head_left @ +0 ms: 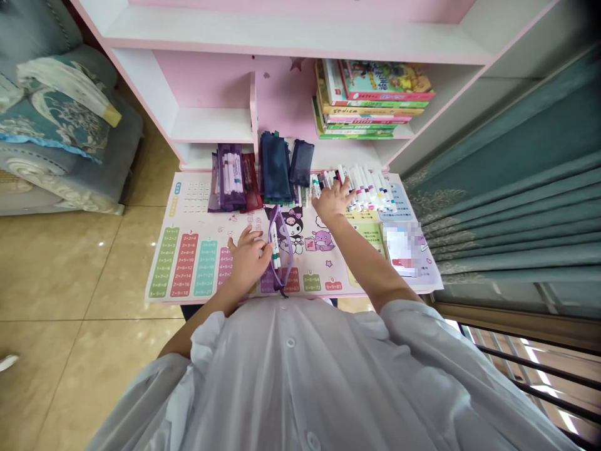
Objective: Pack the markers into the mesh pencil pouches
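Observation:
A mesh pencil pouch [287, 233] with a purple zipper edge lies unzipped on the desk, with a few white markers [275, 247] inside. My left hand [250, 254] rests at its left side, fingers apart and thumb against the pouch edge. Farther off to the right, my right hand [334, 200] reaches over a row of white markers [366, 186] with coloured ends. Its fingers are spread and touch the markers at the row's left part; whether a marker is pinched there is hard to see.
Purple mesh pouches filled with markers [232, 173], a red pouch [252, 181] and dark blue pouches [275, 166] lie at the back. Stacked books [375, 106] fill part of the shelf. A phone [400, 248] lies on the right. A curtain [507, 188] hangs beside the desk.

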`<state>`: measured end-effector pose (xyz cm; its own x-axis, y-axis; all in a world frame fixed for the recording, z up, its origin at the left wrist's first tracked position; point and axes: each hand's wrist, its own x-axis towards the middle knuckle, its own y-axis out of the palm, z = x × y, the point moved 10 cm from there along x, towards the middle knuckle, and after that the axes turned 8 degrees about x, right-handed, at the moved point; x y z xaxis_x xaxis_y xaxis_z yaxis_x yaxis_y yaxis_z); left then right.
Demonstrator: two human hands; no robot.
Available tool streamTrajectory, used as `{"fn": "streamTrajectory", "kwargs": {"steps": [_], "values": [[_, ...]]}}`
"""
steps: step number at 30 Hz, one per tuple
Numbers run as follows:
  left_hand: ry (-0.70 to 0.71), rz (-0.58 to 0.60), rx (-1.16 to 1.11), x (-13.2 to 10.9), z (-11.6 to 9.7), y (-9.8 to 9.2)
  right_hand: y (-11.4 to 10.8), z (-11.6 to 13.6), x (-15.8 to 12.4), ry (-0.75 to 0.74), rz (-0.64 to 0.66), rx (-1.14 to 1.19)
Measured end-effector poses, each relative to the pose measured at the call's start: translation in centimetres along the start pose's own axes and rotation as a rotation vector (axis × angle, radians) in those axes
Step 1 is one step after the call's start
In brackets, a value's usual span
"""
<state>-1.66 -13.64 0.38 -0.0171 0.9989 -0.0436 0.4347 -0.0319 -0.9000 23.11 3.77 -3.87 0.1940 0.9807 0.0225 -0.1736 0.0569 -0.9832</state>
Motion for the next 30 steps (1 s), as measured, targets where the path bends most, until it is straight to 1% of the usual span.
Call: {"fn": "streamTrajectory", "kwargs": {"steps": [4, 12, 14, 18, 23, 27, 30], "values": [[-0.007, 0.011, 0.000, 0.1, -0.2, -0.1, -0.1, 0.2, 0.1, -0.009, 0.011, -0.023], [0.004, -0.009, 0.005, 0.0, 0.0, 0.1, 0.1, 1.1, 0.9, -0.052, 0.014, -0.063], [0.005, -0.014, 0.009, 0.0, 0.0, 0.1, 0.4, 1.2, 1.1, -0.044, 0.045, -0.086], [0.006, -0.009, 0.007, 0.0, 0.0, 0.0, 1.0, 1.2, 1.3, -0.004, 0.150, -0.132], [0.003, -0.010, -0.001, -0.1, 0.0, 0.0, 1.3, 1.5, 0.9, 0.001, 0.213, -0.196], [0.004, -0.010, 0.000, 0.0, 0.0, 0.0, 1.5, 1.7, 0.7, -0.012, 0.232, -0.162], [0.003, -0.006, -0.003, 0.0, 0.0, 0.0, 0.8, 1.5, 0.4, 0.001, 0.222, -0.108]]}}
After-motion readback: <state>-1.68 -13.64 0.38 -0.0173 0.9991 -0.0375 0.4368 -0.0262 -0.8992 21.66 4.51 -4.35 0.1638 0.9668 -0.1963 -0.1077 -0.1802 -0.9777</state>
